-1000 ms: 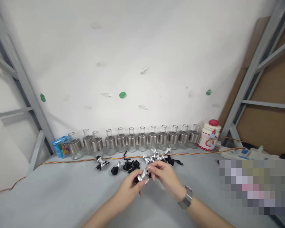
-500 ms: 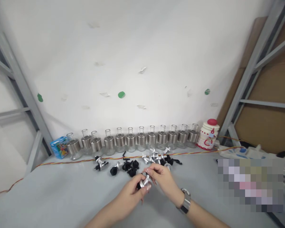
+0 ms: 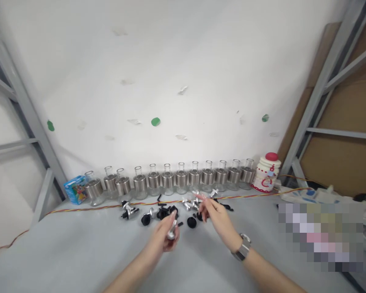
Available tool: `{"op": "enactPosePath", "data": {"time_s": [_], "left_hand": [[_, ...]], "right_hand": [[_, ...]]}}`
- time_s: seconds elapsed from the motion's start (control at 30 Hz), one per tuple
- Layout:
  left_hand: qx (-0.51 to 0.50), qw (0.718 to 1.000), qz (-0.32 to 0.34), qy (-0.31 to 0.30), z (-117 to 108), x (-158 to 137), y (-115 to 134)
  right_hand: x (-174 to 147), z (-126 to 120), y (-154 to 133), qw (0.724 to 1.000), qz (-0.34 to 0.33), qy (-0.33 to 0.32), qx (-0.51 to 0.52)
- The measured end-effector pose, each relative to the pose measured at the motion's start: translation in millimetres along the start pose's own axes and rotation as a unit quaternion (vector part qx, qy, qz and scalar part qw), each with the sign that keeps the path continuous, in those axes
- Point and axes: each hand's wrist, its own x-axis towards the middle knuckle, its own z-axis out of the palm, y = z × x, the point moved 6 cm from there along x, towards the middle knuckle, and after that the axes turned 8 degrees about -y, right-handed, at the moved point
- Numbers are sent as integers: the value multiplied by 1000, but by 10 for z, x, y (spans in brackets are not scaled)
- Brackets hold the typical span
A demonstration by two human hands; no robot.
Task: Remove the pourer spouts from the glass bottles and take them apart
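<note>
My left hand (image 3: 164, 234) is closed around a small silver metal fitting (image 3: 172, 235), its thumb lying along the top. My right hand (image 3: 215, 213) hovers by the loose parts with its index finger stretched out and the other fingers curled lower, apart from it. Silver pronged fittings (image 3: 187, 204) lie just beyond its fingertips. A round black cap (image 3: 191, 222) rests on the table between my hands, with a short black piece (image 3: 180, 224) beside it. Another black part near my right fingers is partly hidden. More black caps (image 3: 163, 213) lie behind my left hand.
Several glass bottles with metal sleeves (image 3: 181, 178) line the wall. A blue box (image 3: 76, 190) stands left, a white jar with a red lid (image 3: 266, 173) right. A twisted red-yellow cable (image 3: 103, 207) crosses the grey table (image 3: 64, 248). Silver-and-black assemblies (image 3: 129, 212) lie left of centre.
My hands have parted. The left keeps the silver fitting and moved left; the right let go and moved right toward the loose parts. A round black cap and small black pieces now show between them.
</note>
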Motion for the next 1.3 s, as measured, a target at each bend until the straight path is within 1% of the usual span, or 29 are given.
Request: {"op": "enactPosePath", "data": {"time_s": [0.07, 0.1, 0.13, 0.17, 0.27, 0.33, 0.4, 0.53, 0.63, 0.73, 0.87, 1.03, 1.13, 1.2, 1.27, 1.3], "left_hand": [[0, 999, 10, 32, -57, -15, 61], [0, 999, 20, 42, -79, -27, 94], [-1, 998, 32, 51, -98, -40, 124], [-4, 997, 42, 57, -114, -50, 146], [-24, 996, 49, 75, -149, -61, 159], [-43, 995, 43, 77, -152, -52, 144], [-63, 995, 35, 67, -140, -40, 129], [-113, 992, 27, 40, -118, -29, 113], [-134, 990, 31, 36, -114, -30, 113], [-145, 988, 27, 41, -111, -25, 99], [-166, 985, 18, 36, -111, -13, 68], [-174, 985, 0, 18, -103, -18, 55], [-179, 984, -4, 24, -106, -21, 57], [-180, 983, -7, 23, -106, -14, 47], [-175, 984, -8, 15, -105, -2, 28], [-172, 985, -9, 10, -101, 4, 15]], "right_hand": [[75, -248, -15, 992, -11, 60, -112], [112, -378, -35, 977, -19, 84, -193], [150, -498, -55, 950, -24, 98, -295], [186, -625, -47, 936, -20, 109, -335], [268, -964, 29, 908, 5, 141, -395], [303, -1099, 107, 893, 26, 147, -424], [327, -1157, 192, 882, 44, 133, -449], [343, -1190, 339, 865, 73, 79, -490], [344, -1199, 433, 855, 93, 46, -507], [354, -1156, 512, 851, 105, 28, -514], [365, -1058, 550, 850, 106, 37, -514], [357, -1027, 537, 866, 109, 53, -485], [345, -1072, 467, 879, 101, 78, -459], [327, -1080, 373, 889, 87, 102, -438], [292, -1022, 246, 897, 67, 123, -419], [268, -955, 179, 905, 53, 126, -402]]}}
